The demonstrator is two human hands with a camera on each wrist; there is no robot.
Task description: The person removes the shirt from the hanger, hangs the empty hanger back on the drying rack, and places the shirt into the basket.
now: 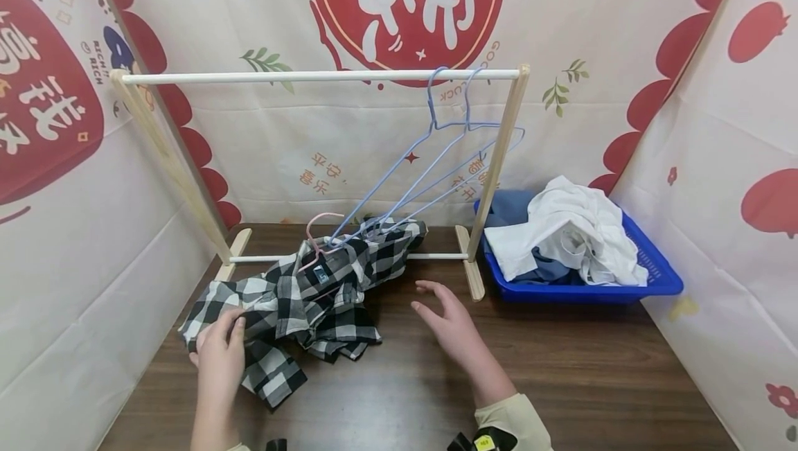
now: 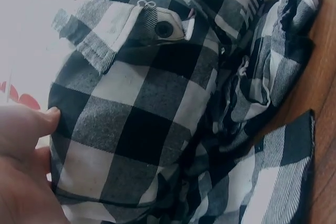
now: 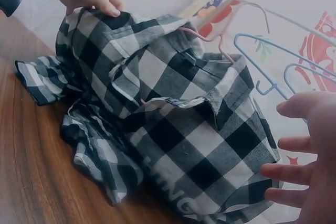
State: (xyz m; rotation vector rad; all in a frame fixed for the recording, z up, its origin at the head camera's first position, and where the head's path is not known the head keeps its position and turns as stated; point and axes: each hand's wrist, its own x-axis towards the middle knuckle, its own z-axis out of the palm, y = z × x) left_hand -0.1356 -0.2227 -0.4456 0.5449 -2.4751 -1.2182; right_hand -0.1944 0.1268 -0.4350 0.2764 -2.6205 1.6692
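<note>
A black-and-white checked shirt (image 1: 337, 285) lies bunched over the tabletop, with a pink hanger (image 1: 314, 240) inside it and its hook rising out of the collar. My left hand (image 1: 221, 343) pinches the shirt's left part between thumb and fingers; in the left wrist view the thumb (image 2: 44, 124) lies at the cloth's edge. My right hand (image 1: 450, 323) is apart from the shirt in the head view, fingers spread and loosely bent, holding nothing. In the right wrist view those fingers (image 3: 294, 171) overlap the shirt's near side.
A wooden rack with a white top rail (image 1: 312, 77) stands behind the shirt. Two blue hangers (image 1: 430, 136) hang at its right end, their lower parts reaching down to the shirt. To the right, a blue basket (image 1: 654, 267) holds white clothing (image 1: 573, 229) and blue cloth (image 1: 508, 208).
</note>
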